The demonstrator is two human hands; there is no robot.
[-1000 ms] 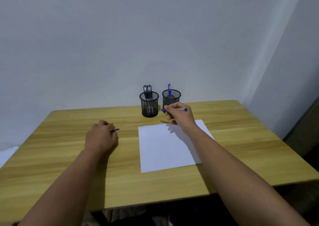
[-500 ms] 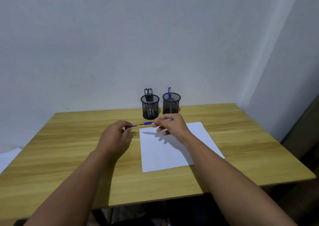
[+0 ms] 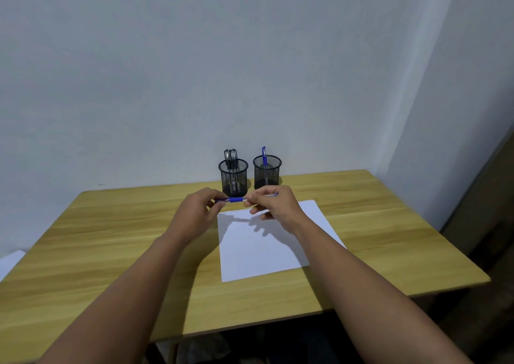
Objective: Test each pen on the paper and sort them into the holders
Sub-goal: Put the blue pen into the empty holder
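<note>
A blue pen is held level above the far edge of the white paper. My right hand pinches its barrel, and my left hand pinches the blue cap at its left end, cap and pen pressed together. Behind them stand two black mesh holders. The left holder contains several black pens. The right holder has one blue pen standing in it.
The wooden table stands against a pale wall, its right edge near a wall corner. A white sheet lies beyond the table's left edge. Both forearms stretch over the table from the near side.
My hands have come together: the left brought the blue cap rightward, the right brought the pen leftward from near the holders, and cap and pen now meet. The camera view tilted slightly.
</note>
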